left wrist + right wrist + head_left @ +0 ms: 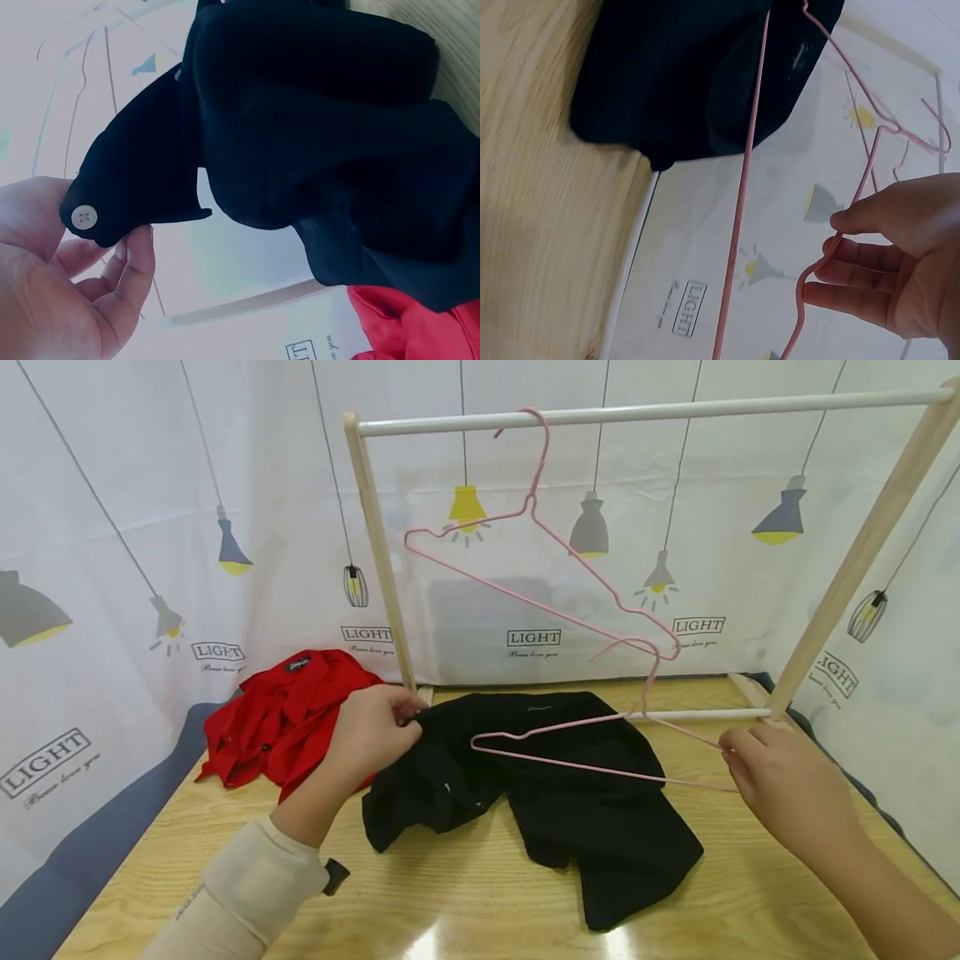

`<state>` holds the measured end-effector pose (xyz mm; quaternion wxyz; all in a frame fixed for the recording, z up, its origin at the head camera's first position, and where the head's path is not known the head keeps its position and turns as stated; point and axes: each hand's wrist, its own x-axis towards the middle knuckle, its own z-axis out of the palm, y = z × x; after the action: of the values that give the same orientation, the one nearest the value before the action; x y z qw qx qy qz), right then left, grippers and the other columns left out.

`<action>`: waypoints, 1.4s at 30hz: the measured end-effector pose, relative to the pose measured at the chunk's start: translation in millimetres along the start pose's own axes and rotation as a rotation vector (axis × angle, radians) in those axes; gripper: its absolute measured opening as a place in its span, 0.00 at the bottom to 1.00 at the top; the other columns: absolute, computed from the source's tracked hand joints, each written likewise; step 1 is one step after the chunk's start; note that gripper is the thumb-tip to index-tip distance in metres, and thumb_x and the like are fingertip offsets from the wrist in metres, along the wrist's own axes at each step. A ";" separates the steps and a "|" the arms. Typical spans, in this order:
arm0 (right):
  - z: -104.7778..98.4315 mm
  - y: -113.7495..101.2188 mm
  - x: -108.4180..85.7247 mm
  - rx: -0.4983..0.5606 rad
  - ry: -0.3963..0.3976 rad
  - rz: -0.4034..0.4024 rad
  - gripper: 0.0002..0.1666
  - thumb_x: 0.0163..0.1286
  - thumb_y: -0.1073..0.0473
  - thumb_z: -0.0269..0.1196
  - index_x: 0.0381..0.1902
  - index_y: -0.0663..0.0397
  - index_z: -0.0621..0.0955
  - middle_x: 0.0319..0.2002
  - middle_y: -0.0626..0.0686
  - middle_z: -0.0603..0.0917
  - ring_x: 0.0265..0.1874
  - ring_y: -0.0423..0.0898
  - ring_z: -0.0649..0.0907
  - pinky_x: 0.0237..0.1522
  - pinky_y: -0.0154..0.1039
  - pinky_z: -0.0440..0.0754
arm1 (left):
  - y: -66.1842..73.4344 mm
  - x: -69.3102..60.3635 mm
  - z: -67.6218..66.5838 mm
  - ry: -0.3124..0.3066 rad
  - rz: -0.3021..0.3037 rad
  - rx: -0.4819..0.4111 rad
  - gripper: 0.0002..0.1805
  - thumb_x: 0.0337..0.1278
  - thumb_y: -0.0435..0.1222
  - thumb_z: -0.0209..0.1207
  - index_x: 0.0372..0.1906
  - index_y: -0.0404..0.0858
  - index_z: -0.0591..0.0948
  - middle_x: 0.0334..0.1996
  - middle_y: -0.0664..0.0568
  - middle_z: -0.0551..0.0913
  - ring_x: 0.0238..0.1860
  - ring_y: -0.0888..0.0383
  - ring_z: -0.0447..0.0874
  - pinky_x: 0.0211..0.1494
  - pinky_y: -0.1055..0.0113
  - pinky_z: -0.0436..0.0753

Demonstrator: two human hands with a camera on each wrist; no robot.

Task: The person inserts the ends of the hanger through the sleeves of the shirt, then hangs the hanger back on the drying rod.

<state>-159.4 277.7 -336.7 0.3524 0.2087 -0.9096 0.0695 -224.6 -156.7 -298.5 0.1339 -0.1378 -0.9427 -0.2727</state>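
A black shirt [600, 810] lies partly spread on the table, its upper edge lifted on the left. My left hand [375, 727] pinches that edge; the left wrist view shows thumb and fingers on a black flap [135, 172] with a white button [84, 217]. On the other side my right hand [787, 785] grips a pink wire hanger [570, 765] by one shoulder, thumb against fingers in the right wrist view. The hanger's far end reaches across the front of the black shirt, hook upward. Whether it touches the cloth I cannot tell.
A crumpled red shirt [262, 718] lies at the table's left. Behind the black shirt stands a rack with wooden posts [378, 552] and a white rail [705, 412], from which another pink hanger [540, 602] hangs. A lamp-print curtain [112, 568] surrounds the wooden table [420, 893].
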 end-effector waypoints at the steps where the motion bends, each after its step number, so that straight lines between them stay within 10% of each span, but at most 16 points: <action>1: 1.6 -3.2 1.4 0.004 0.009 -0.015 0.11 0.49 0.70 0.70 0.32 0.57 0.81 0.25 0.51 0.79 0.23 0.51 0.77 0.17 0.43 0.71 | 1.8 -0.6 -0.3 0.006 0.004 -0.004 0.11 0.49 0.32 0.65 0.40 0.41 0.88 0.31 0.52 0.86 0.33 0.54 0.80 0.39 0.59 0.81; 14: 29.4 -57.6 32.0 0.089 0.045 -0.111 0.14 0.50 0.72 0.71 0.31 0.56 0.79 0.25 0.50 0.77 0.23 0.50 0.79 0.17 0.43 0.74 | 25.2 -14.8 7.6 0.173 0.154 0.054 0.10 0.47 0.29 0.65 0.37 0.40 0.88 0.26 0.52 0.81 0.28 0.56 0.78 0.34 0.60 0.80; 24: 46.6 -91.7 55.6 0.141 -0.090 -0.073 0.11 0.57 0.71 0.69 0.31 0.57 0.76 0.22 0.50 0.72 0.19 0.47 0.73 0.18 0.39 0.71 | 42.8 -30.2 22.6 0.367 0.337 0.169 0.10 0.45 0.27 0.66 0.36 0.39 0.86 0.28 0.51 0.81 0.25 0.55 0.80 0.25 0.61 0.79; 33: 51.2 -105.6 66.2 0.178 -0.145 -0.048 0.10 0.59 0.71 0.68 0.32 0.58 0.76 0.24 0.52 0.74 0.21 0.48 0.75 0.20 0.41 0.75 | 49.0 -39.0 39.4 0.305 0.374 0.198 0.12 0.48 0.36 0.71 0.40 0.39 0.85 0.31 0.52 0.82 0.28 0.57 0.81 0.26 0.64 0.81; 42: 51.0 -109.4 69.0 0.165 -0.150 -0.067 0.10 0.60 0.70 0.68 0.32 0.57 0.76 0.22 0.51 0.71 0.19 0.47 0.72 0.18 0.39 0.72 | 44.3 -25.0 23.1 0.384 0.337 0.174 0.19 0.49 0.43 0.72 0.45 0.39 0.85 0.40 0.49 0.82 0.41 0.52 0.80 0.37 0.58 0.83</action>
<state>-189.6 142.1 -330.6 0.2670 0.2717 -0.9173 0.1164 -190.8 -112.7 -304.4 0.3653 -0.2266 -0.8836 -0.1855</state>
